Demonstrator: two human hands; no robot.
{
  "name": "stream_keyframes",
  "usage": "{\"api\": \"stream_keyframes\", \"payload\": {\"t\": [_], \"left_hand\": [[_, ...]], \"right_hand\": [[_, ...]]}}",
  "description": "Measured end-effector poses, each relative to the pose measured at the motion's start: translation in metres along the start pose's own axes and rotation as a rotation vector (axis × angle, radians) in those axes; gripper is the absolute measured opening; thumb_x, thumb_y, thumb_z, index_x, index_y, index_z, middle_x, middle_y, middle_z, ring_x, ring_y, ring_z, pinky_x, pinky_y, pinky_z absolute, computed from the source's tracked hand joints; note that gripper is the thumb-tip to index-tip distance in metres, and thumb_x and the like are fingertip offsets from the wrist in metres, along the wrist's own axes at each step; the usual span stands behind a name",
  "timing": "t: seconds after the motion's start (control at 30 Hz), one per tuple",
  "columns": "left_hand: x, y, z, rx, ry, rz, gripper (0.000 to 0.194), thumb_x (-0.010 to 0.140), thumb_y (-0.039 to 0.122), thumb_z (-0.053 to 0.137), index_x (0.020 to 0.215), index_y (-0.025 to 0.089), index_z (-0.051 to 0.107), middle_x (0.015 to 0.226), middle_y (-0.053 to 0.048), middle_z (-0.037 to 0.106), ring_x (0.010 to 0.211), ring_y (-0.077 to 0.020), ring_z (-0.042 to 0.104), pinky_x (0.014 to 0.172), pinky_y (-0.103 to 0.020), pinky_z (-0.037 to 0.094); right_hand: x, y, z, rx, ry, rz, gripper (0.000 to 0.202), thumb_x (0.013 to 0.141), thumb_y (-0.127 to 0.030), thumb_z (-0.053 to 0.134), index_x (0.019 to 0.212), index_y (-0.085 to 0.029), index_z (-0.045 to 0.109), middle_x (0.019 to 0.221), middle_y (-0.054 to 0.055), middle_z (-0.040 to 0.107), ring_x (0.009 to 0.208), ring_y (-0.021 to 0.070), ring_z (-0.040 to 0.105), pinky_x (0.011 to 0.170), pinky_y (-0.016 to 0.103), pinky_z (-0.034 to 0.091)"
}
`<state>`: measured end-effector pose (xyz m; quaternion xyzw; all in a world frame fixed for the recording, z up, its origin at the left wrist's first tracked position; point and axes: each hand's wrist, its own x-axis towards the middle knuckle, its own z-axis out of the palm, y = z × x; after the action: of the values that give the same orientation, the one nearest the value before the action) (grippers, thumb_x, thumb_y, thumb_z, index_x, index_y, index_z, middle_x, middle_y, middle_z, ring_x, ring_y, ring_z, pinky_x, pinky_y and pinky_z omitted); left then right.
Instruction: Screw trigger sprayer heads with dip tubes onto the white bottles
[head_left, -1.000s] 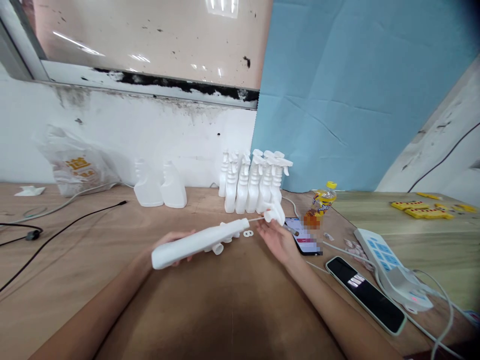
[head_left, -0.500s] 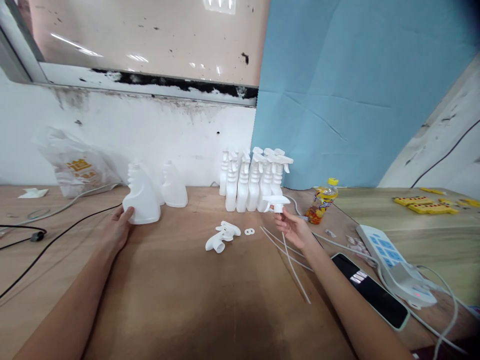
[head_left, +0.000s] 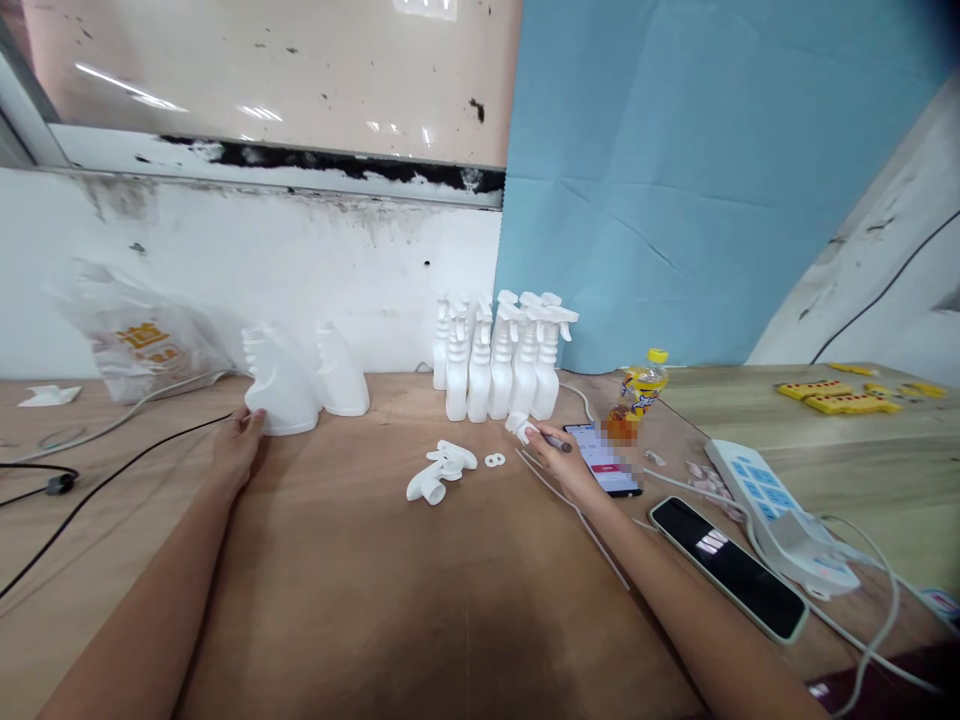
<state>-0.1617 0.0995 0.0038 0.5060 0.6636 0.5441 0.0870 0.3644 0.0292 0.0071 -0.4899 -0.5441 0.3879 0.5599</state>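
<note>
My left hand (head_left: 241, 442) is closed around the lower side of a white plastic bottle (head_left: 283, 388) without a top, which stands upright on the table. Two topless bottles, one of them this one, show at the left; the other white bottle (head_left: 343, 372) is just behind. In the fingers of my right hand (head_left: 564, 462) is a white trigger sprayer head (head_left: 519, 428), partly covered. A small dark cylindrical piece (head_left: 556, 443) shows at the same fingers; its kind is unclear. Between the hands lie loose trigger sprayer heads (head_left: 441, 472), white washers (head_left: 495, 460) and thin dip tubes (head_left: 559, 492).
Several assembled spray bottles (head_left: 499, 365) stand by the wall. At the right are a lit phone (head_left: 592, 442), a drink bottle (head_left: 645, 385), a dark-screened phone (head_left: 727, 565), a power strip (head_left: 776, 510) and yellow pieces (head_left: 836, 397). A plastic bag (head_left: 142, 335) and black cable (head_left: 120, 478) lie left.
My right hand has moved left and slightly down and turned the sprayer head; the tube hanging under it no longer shows there. The lit phone has come into view. My left hand stays on the bottle.
</note>
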Motion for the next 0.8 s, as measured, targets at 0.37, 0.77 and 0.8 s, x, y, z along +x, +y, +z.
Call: {"api": "stream_keyframes", "payload": {"t": [0.37,0.77,0.8], "left_hand": [[-0.045,0.029,-0.004,-0.090,0.293,-0.029,0.023,0.091,0.019,0.054,0.113,0.011,0.054,0.103,-0.004,0.058,0.092,-0.0174,0.053,0.075,-0.025,0.043],[-0.216,0.139,0.066,-0.265,-0.777,0.606,0.007,0.084,0.031,0.067,0.087,0.027,0.072,0.079,-0.005,0.067,0.076,-0.0225,0.061,0.077,-0.033,0.046],[-0.227,0.146,0.070,-0.285,-0.938,0.672,0.011,0.086,0.030,0.065,0.093,0.028,0.073,0.081,-0.007,0.068,0.077,-0.0234,0.060,0.078,-0.034,0.044]], "right_hand": [[-0.009,-0.004,-0.002,-0.513,-0.009,-0.305,0.037,0.094,-0.045,0.054,0.113,-0.018,0.073,0.075,0.004,0.069,0.066,0.0209,0.059,0.064,0.029,0.043],[-0.009,-0.004,0.004,-0.474,0.145,-0.502,0.035,0.091,-0.029,0.060,0.126,-0.028,0.067,0.102,0.009,0.068,0.096,0.0287,0.058,0.100,0.049,0.040],[-0.010,-0.002,0.005,-0.441,0.147,-0.494,0.036,0.092,-0.031,0.061,0.127,-0.029,0.066,0.105,0.009,0.067,0.098,0.0284,0.057,0.102,0.049,0.039]]}}
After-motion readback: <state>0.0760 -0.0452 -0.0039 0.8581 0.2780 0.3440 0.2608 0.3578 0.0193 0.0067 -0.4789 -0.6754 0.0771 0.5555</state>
